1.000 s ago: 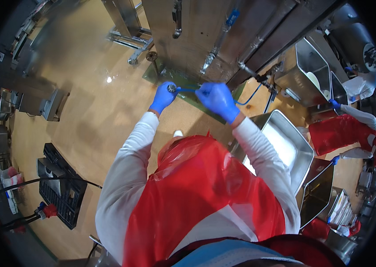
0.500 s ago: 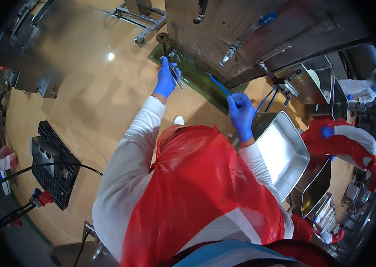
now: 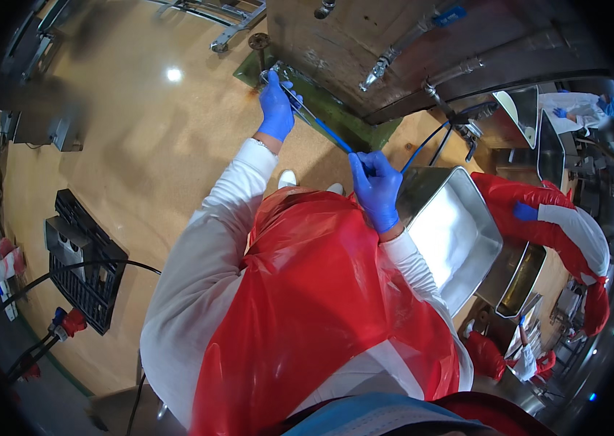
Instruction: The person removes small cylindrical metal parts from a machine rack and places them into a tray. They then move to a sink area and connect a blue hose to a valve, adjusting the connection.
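Long thin rod (image 3: 318,122) slanting from upper left to lower right, pinched at each end by left hand (image 3: 276,109) and right hand (image 3: 376,187) fingers.

No packages, labels, signs or screens.

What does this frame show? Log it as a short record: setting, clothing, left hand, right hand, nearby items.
setting: work floor beside a large metal machine
clothing: red apron, white sleeves, blue gloves
left hand: gripping the far end of a thin rod, near the machine's base
right hand: gripping the rod's blue near end
nearby items: steel tray at the right, black crate at the left
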The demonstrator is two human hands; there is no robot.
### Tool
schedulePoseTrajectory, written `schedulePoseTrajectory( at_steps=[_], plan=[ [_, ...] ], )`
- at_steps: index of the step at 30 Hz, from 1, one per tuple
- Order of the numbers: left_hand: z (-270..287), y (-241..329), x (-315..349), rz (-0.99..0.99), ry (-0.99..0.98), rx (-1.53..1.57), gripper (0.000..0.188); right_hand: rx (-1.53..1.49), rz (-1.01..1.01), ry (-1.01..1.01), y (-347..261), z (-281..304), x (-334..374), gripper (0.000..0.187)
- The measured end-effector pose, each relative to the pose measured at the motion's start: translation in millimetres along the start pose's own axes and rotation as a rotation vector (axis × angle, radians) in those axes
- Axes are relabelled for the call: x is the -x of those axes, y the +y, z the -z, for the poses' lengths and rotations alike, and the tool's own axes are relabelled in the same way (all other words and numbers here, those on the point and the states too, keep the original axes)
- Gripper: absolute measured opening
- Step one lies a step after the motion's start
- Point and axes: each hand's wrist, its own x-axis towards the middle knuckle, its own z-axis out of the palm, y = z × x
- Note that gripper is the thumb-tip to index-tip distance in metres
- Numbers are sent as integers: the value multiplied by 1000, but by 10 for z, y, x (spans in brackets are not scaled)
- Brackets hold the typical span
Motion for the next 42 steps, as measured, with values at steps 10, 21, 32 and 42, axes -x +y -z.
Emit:
schedulePoseTrajectory(
  at_steps=[10, 21, 32, 42],
  plan=[
    [-122, 13, 103, -41, 4, 63, 39, 2, 99, -11, 71, 125, -141, 10],
    [-178, 92, 221, -93, 32, 79, 38, 5, 146, -14, 105, 196, -176, 10],
    [-144, 133, 194, -115, 38, 66, 36, -16, 142, -17, 156, 121, -244, 11],
    [-298, 142, 288, -85, -11, 67, 34, -8, 156, 1, 74, 178, -265, 9]
  ],
)
